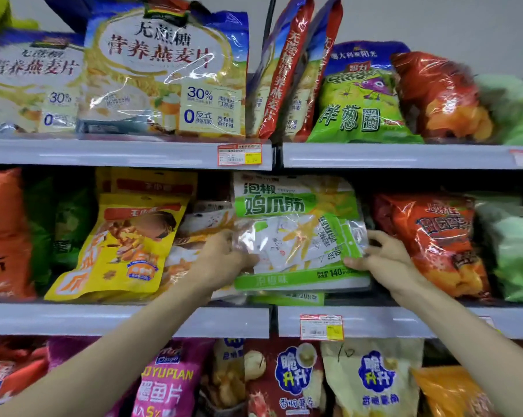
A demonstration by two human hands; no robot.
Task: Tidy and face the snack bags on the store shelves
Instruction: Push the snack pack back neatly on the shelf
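Note:
A green and white snack bag (296,206) stands upright in the middle of the middle shelf (133,319). A smaller clear pouch with a green strip (302,239) lies across its front. My left hand (224,257) grips the left edge of these bags. My right hand (380,257) pinches the right edge, thumb in front and fingers behind. Another green bag's edge (287,297) pokes out beneath them.
Yellow bags (121,245) lean to the left, orange and green ones (7,236) beyond. Red (434,245) and pale green bags (513,251) stand to the right. Oatmeal bags (163,70) fill the top shelf; more snack bags (284,383) sit below.

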